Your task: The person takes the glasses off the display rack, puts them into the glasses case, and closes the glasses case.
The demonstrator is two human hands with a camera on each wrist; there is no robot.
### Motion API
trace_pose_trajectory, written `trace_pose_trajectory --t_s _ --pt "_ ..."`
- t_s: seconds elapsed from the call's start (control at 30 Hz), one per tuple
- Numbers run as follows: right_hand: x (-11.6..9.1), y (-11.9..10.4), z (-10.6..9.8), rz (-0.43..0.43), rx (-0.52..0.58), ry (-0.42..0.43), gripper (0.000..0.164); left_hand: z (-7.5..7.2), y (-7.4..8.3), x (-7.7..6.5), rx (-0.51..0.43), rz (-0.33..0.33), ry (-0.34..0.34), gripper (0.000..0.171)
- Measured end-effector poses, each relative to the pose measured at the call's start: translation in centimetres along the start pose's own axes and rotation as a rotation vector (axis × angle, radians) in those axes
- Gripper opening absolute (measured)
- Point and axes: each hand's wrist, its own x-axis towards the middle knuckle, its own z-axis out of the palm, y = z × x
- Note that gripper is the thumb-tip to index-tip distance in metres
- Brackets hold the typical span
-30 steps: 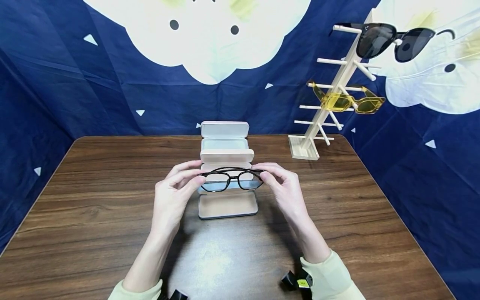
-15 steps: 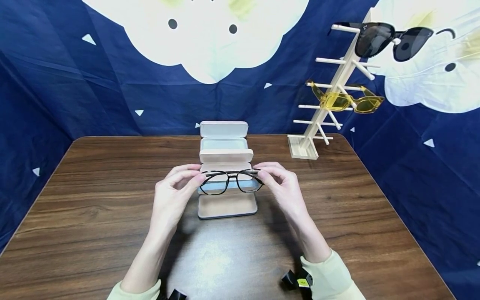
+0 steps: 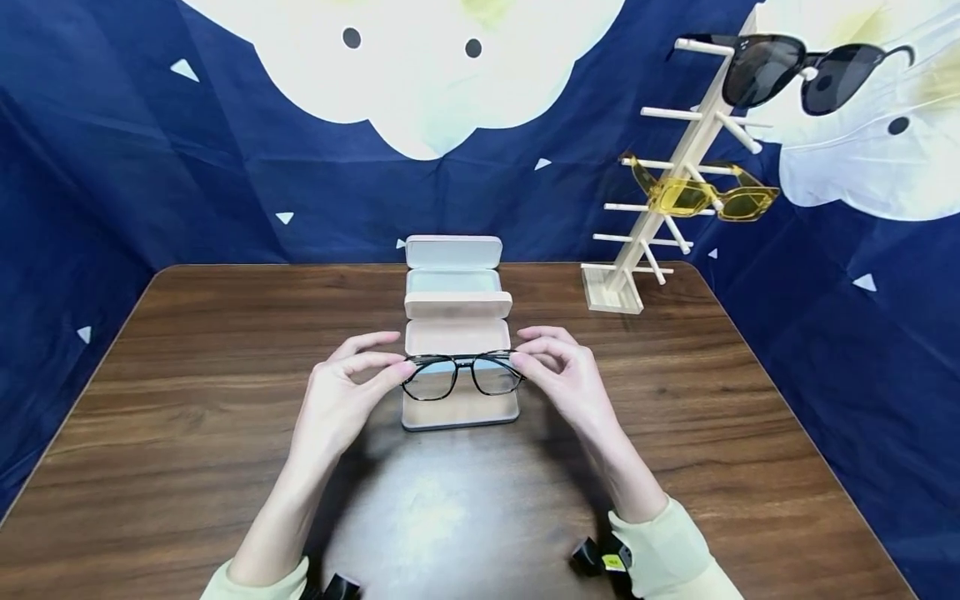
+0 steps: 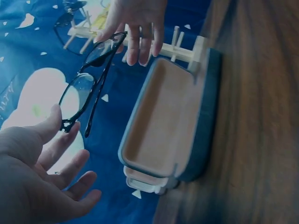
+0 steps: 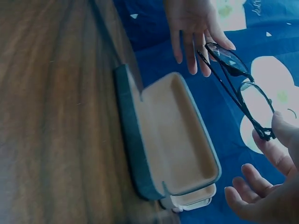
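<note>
A pair of black-framed eyeglasses (image 3: pixel 464 363) with clear lenses hangs level over an open eyeglass case (image 3: pixel 461 410). My left hand (image 3: pixel 337 396) pinches one end of the frame between thumb and index finger, the other fingers spread. At the opposite end, my right hand (image 3: pixel 567 379) pinches the frame the same way. Both wrist views show the temples (image 4: pixel 99 100) folded behind the lenses. The case, dark teal outside with a beige lining (image 5: pixel 182 135), stands with its lid up; the eyeglasses hide part of it in the head view.
Behind the teal case is a second open case (image 3: pixel 458 306), pale pink with a light blue lining. A wooden display stand (image 3: pixel 611 292) at the back right bears black sunglasses (image 3: pixel 763 71) and yellow sunglasses (image 3: pixel 678 198). Dark blue fabric (image 3: pixel 225 208) rises behind the table.
The eyeglasses have tilted and come lower and nearer to me, over the front case. Both hands have moved along with them, still pinching the ends. The head view has shifted slightly.
</note>
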Motion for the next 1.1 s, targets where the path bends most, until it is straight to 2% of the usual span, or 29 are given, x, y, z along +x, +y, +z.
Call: trace_pose_trajectory --t_s 0.47,0.63,0.83,1.1 --pt "-0.3 1.7 -0.5 0.028 -0.173 -0.089 0.014 -0.1 -1.9 -0.4 0.09 0.015 -0.152 0.022" --pt "-0.4 2.0 -0.6 0.008 -0.255 -0.139 0.013 -0.2 -2.2 -0.4 0.129 0.033 -0.169 0.021" --pt "-0.4 2.4 -0.6 0.009 -0.284 -0.189 0.018 -0.1 -2.6 -0.3 0.171 -0.005 -0.18 0.023" --pt "-0.1 3.7 -0.7 -0.003 -0.31 -0.215 0.018 0.6 -3.5 0.0 0.2 -0.039 -0.207 0.023"
